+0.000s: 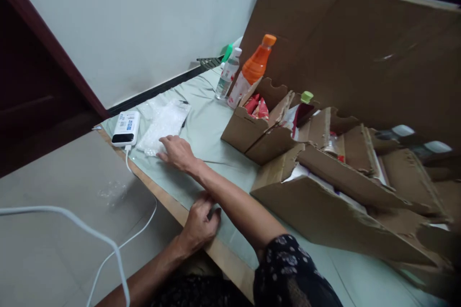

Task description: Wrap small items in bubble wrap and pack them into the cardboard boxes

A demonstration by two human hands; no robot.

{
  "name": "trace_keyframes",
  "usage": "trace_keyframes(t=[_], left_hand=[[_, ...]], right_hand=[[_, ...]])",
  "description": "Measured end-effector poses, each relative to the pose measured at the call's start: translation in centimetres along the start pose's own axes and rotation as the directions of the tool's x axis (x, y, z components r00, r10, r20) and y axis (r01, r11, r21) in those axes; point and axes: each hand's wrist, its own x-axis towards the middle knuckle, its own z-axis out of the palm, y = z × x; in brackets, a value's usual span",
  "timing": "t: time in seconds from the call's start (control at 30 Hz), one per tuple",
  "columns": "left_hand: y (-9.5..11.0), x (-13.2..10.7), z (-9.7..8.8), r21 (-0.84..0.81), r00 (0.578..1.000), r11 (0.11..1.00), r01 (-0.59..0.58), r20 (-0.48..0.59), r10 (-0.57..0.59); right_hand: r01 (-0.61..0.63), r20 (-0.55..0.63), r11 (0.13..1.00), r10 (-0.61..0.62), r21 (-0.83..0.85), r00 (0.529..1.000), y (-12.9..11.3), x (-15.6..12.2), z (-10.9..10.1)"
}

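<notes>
My right hand [177, 153] reaches across to the left, fingers stretched and thumb apart. Its fingertips touch the near right edge of a clear sheet of bubble wrap [163, 122] lying on the table. Under my right forearm, my left hand [201, 218] rests at the table's front edge with fingers curled in; nothing shows in it, though its palm side is partly hidden. Left of the wrap lies a white power bank [126, 128] with a dark display and a white cable [128, 160] plugged into it. A small dark item lies by the wrap's right side.
Cardboard compartments [248, 129] with red packets, bottles and other goods fill the right side, backed by a tall cardboard panel [324, 43]. An orange bottle [255, 67] and a clear bottle [227, 76] stand behind. A pale green cloth [209, 129] covers the table. White cable loops hang at lower left.
</notes>
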Motion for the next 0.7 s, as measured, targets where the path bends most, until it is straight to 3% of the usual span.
trace_keyframes(t=[0.17, 0.3, 0.37, 0.43, 0.53, 0.6, 0.7], left_hand=[[0.0, 0.0, 0.1, -0.049, 1.000, 0.999, 0.018, -0.002, -0.018], [0.0, -0.1, -0.2, -0.093, 0.999, 0.995, 0.040, -0.008, -0.041], [-0.1, 0.2, -0.7, -0.210, 0.991, 0.970, 0.123, -0.026, -0.131], [-0.1, 0.7, -1.7, -0.485, 0.954, 0.837, 0.251, -0.022, -0.299], [0.9, 1.9, -3.5, -0.837, 0.871, 0.416, 0.354, 0.133, -0.474], [2.0, 2.7, -4.5, -0.896, 0.839, 0.212, 0.391, 0.252, -0.483], [3.4, 3.1, -4.8, -0.886, 0.794, 0.077, 0.458, 0.368, -0.484]], right_hand=[[-0.058, 0.026, 0.998, 0.058, -0.018, 0.998, 0.8, 2.7, 1.1], [-0.145, -0.057, 0.988, 0.148, 0.043, 0.987, 1.6, 2.3, -0.9], [-0.163, -0.138, 0.981, 0.177, 0.106, 0.975, 2.0, 0.9, -2.7], [-0.111, -0.255, 0.967, 0.170, 0.229, 0.952, 2.4, -1.9, -4.6], [0.075, -0.419, 0.925, 0.096, 0.373, 0.903, 2.8, -9.0, -7.1], [0.161, -0.428, 0.916, 0.013, 0.367, 0.904, 2.7, -15.0, -8.1], [0.126, -0.328, 0.929, -0.005, 0.349, 0.945, 2.6, -24.2, -8.6]])
